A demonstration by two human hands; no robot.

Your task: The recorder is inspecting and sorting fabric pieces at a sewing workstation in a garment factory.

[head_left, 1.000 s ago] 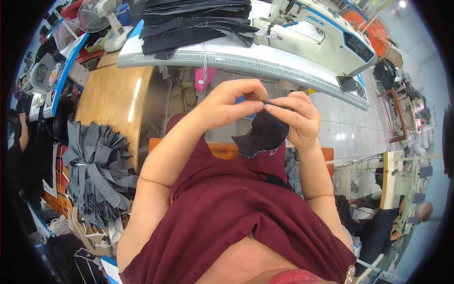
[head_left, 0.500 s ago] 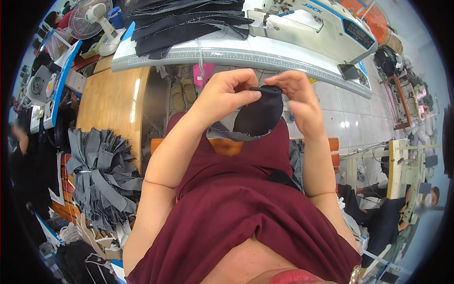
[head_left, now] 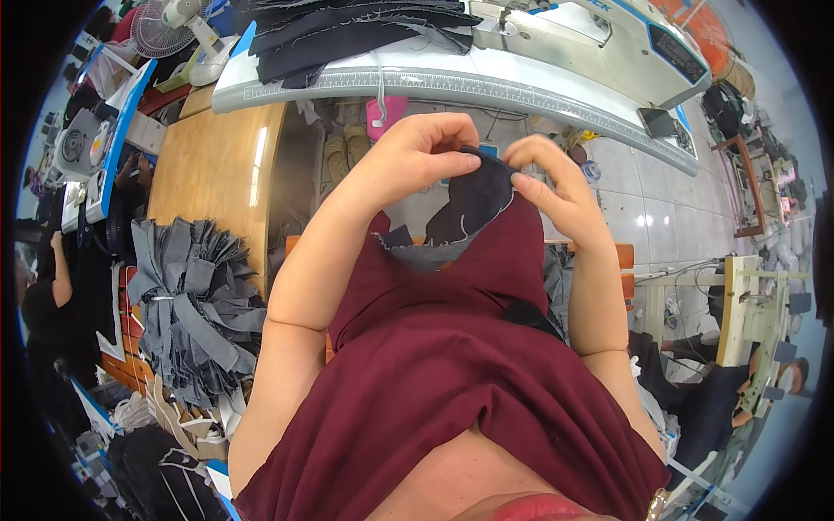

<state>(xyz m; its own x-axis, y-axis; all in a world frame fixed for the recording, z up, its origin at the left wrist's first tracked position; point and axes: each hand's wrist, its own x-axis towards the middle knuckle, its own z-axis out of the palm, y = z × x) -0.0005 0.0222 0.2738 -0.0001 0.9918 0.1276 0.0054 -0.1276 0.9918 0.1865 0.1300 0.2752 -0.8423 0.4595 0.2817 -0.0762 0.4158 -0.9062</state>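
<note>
A dark denim piece point(head_left: 479, 198) with a frayed, pale lower edge hangs over my lap, below the sewing table. My left hand point(head_left: 427, 156) pinches its upper edge between thumb and fingers. On the other side, my right hand point(head_left: 554, 187) grips the upper right edge with its thumb and bent fingers. The strip between the hands curves, and its grey underside shows near the bottom.
Ahead stands a sewing table point(head_left: 521, 82) with a ruler edge, bearing a stack of dark denim point(head_left: 356, 35) and a white sewing machine point(head_left: 599, 43). At left are a wooden bench top point(head_left: 213, 174) and a tied bundle of grey denim strips point(head_left: 195, 304). A fan point(head_left: 165, 26) stands far left.
The denim piece has turned and opened out between my hands, its frayed edge swinging to the right. My right thumb has closed onto its edge. The whole view has shifted slightly.
</note>
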